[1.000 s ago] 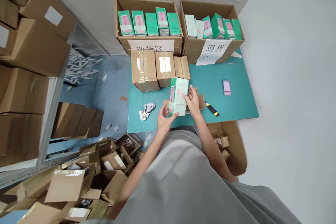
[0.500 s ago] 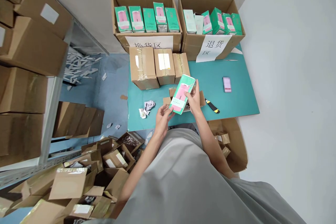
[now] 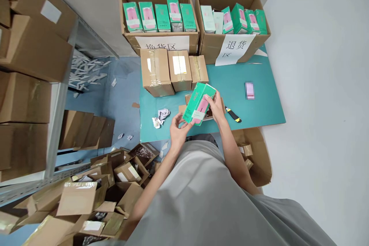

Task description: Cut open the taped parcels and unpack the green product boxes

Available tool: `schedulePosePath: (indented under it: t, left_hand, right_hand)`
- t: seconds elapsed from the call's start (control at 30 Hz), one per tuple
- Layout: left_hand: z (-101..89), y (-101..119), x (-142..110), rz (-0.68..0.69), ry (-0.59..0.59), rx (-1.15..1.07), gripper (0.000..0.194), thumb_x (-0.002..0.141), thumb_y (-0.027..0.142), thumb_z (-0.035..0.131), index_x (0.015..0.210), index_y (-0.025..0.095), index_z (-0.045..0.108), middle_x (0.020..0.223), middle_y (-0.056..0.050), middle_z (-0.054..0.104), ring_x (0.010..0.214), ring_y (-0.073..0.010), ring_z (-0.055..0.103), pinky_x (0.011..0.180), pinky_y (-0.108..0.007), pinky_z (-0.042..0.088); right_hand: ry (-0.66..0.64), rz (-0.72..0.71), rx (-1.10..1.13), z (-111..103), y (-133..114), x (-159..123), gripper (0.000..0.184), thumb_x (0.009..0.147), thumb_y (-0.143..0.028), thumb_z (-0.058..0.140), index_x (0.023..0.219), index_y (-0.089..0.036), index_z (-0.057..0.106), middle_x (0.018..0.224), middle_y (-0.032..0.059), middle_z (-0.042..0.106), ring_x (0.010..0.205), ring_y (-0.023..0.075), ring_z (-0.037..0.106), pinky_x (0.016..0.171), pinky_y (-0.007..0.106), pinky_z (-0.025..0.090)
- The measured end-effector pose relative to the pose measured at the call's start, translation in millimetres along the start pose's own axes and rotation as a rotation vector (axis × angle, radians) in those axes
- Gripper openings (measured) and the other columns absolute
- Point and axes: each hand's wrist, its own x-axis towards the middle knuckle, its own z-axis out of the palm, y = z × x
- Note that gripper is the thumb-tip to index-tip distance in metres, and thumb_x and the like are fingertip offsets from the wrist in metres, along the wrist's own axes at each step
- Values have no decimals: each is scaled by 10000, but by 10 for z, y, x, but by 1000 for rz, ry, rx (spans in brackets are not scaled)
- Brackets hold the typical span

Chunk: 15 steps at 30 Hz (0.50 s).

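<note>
Between my two hands is a green and pink product box [image 3: 197, 102], tilted so that its green side and its pink printed face both show. My left hand [image 3: 179, 127] grips the lower left end, and my right hand [image 3: 215, 105] grips the upper right end with the thumb on the pink face. Beneath it sits an opened small cardboard carton [image 3: 182, 109], mostly hidden by the box and my hands. A black and yellow utility knife [image 3: 233, 115] lies just right of my right hand. Crumpled paper [image 3: 161, 117] lies to the left of my left hand.
Two large cartons [image 3: 161, 40] [image 3: 210, 48] with paper signs stand at the back, holding several green boxes. Three sealed parcels [image 3: 180, 70] line up before the left one. A pixelated phone-like item [image 3: 250, 90] lies on the green table [image 3: 265, 103]. Discarded cartons [image 3: 76, 200] heap at lower left.
Both hands have turned the product box about its length, so its green side now faces up beside the pink face. Its place over the opened carton is nearly the same.
</note>
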Motion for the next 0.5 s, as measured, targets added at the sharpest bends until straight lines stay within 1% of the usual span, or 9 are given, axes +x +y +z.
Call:
schedulePosePath:
  t: [0.07, 0.1, 0.13, 0.2, 0.27, 0.33, 0.43, 0.5]
  left_hand:
    - [5, 74, -65, 180, -1, 121, 784, 687, 429, 1064, 1357, 242, 701, 1466, -137, 639, 1391, -323, 638, 1150, -437, 611]
    - [8, 113, -93, 248, -8, 164, 760, 718, 423, 1050, 1370, 248, 701, 1475, -136, 618, 1408, -326, 622, 1156, -432, 609]
    - [13, 147, -117, 297, -18, 194, 737, 742, 412, 1038, 1379, 251, 703, 1473, -136, 604, 1421, -328, 610, 1165, -430, 604]
    - [26, 192, -145, 337, -31, 217, 711, 760, 395, 1027, 1379, 251, 708, 1448, -135, 599, 1425, -334, 601, 1170, -431, 601]
    - [36, 194, -140, 327, -25, 205, 705, 750, 399, 1030, 1360, 251, 710, 1426, -127, 608, 1405, -329, 611, 1155, -429, 609]
    - [32, 155, -100, 278, -7, 157, 702, 741, 427, 1030, 1336, 253, 698, 1411, -118, 631, 1375, -312, 632, 1132, -419, 616]
    - [-13, 58, 9, 148, 20, 34, 719, 714, 485, 1036, 1292, 252, 677, 1356, -113, 693, 1336, -291, 678, 1113, -401, 610]
    - [-57, -4, 93, 35, 26, -66, 704, 717, 535, 1024, 1257, 249, 673, 1261, -106, 748, 1299, -282, 717, 1102, -398, 611]
  right_hand:
    - [-11, 46, 25, -66, -3, 17, 767, 932, -823, 739, 1504, -335, 587, 1454, 81, 728, 1311, 257, 715, 1139, 425, 623]
    - [-18, 71, 44, -94, -2, 21, 740, 952, -839, 702, 1485, -339, 586, 1431, 72, 733, 1261, 243, 732, 1099, 415, 645]
    - [-24, 90, 62, -116, 0, 23, 725, 968, -850, 672, 1477, -343, 579, 1418, 66, 734, 1218, 233, 743, 1061, 405, 661]
    - [-36, 103, 76, -140, 4, 26, 713, 984, -855, 646, 1478, -348, 562, 1420, 64, 731, 1174, 220, 754, 1012, 386, 678]
    - [-34, 97, 67, -143, 5, 31, 719, 985, -860, 637, 1483, -347, 558, 1436, 68, 727, 1181, 218, 757, 994, 372, 681]
    - [-11, 87, 62, -137, -6, 43, 736, 972, -872, 643, 1476, -340, 570, 1448, 71, 727, 1232, 226, 751, 1007, 373, 677]
    - [33, 58, 60, -139, -48, 73, 741, 925, -878, 701, 1410, -324, 617, 1424, 72, 744, 1328, 253, 724, 1088, 404, 649]
    - [36, 24, 38, -148, -96, 100, 705, 909, -864, 738, 1344, -316, 651, 1406, 76, 753, 1379, 269, 701, 1165, 431, 609]
